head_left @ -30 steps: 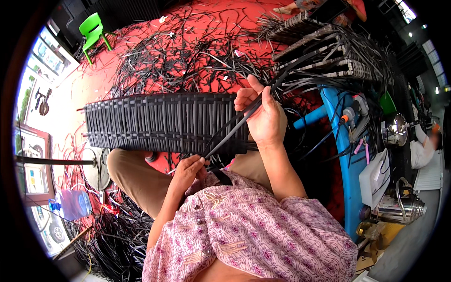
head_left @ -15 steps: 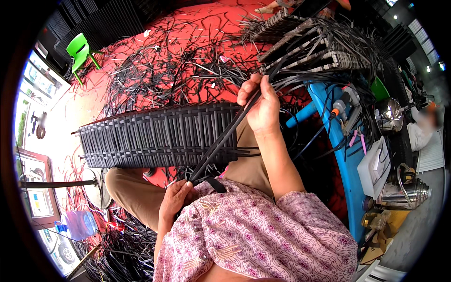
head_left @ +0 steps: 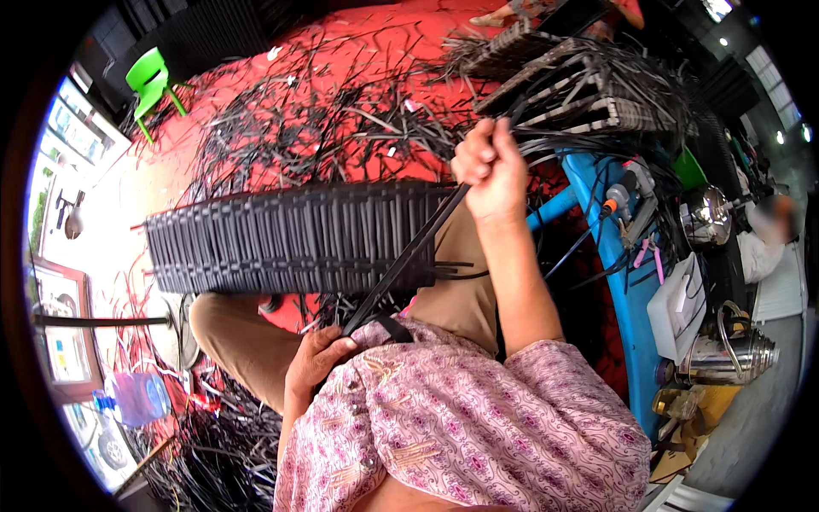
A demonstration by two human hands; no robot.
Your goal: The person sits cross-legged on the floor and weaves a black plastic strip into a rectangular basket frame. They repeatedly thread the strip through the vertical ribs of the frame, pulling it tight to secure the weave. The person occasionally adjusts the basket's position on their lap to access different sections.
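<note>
Right hand (head_left: 490,171) raised, one strip (head_left: 401,260), one woven panel (head_left: 299,235)

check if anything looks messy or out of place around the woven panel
Loose black strips lie scattered in a tangle over the red floor behind the woven panel. The strip drawn taut between right hand and left hand looks orderly.
</note>
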